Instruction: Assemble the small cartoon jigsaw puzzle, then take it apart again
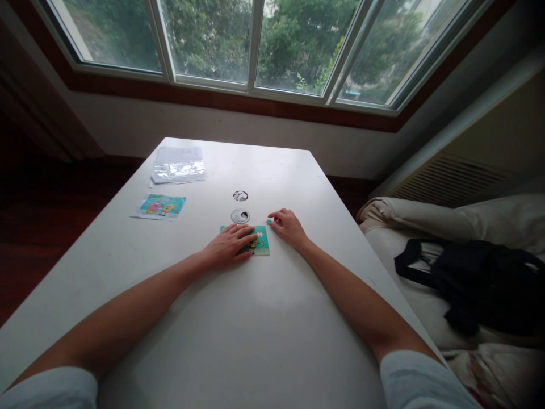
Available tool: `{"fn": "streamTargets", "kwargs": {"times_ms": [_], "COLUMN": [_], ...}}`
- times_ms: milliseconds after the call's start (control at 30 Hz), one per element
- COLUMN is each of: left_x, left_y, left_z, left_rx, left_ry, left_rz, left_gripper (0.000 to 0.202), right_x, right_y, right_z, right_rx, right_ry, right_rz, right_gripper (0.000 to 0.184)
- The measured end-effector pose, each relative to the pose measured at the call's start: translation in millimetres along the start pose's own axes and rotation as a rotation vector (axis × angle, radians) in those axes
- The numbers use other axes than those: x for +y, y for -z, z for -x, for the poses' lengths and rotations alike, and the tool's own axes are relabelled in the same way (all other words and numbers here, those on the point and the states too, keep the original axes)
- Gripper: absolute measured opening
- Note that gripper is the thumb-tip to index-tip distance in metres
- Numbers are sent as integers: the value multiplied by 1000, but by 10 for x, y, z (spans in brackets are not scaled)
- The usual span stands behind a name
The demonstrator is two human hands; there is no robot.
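A small teal jigsaw puzzle (pixel 260 243) lies flat in the middle of the white table (pixel 264 329). My left hand (pixel 229 245) rests on top of it with the fingers stretched out flat, covering most of the picture. My right hand (pixel 287 225) sits at the puzzle's top right corner, fingertips pinched on a small teal puzzle piece (pixel 268 222) against the tabletop.
A colourful cartoon picture card (pixel 159 206) lies at the left, a clear plastic bag (pixel 177 165) beyond it. Two round cable holes (pixel 240 205) sit just past the puzzle. A black bag (pixel 477 282) lies on a pale sofa at the right. Windows run behind.
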State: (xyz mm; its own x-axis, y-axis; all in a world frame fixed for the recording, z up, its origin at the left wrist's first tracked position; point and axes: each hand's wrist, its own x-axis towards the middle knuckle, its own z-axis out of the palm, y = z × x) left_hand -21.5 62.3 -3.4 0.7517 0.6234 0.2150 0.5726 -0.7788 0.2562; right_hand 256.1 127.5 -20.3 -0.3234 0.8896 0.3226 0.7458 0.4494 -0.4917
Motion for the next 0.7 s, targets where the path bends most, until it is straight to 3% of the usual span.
{"fn": "streamTargets", "kwargs": {"times_ms": [367,700], "left_x": [-12,22], "left_y": [-19,24], "left_z": [7,1], "left_rx": [12,9], "left_ry": [6,22], "left_rz": [23,61], "left_gripper": [55,49], "right_x": [-78,-172], "right_y": [6,24], "right_z": [22,29], "right_rx": [-9,0], "right_ry": [-42,-64], "right_rz": [89,-250], "right_gripper": [11,10]}}
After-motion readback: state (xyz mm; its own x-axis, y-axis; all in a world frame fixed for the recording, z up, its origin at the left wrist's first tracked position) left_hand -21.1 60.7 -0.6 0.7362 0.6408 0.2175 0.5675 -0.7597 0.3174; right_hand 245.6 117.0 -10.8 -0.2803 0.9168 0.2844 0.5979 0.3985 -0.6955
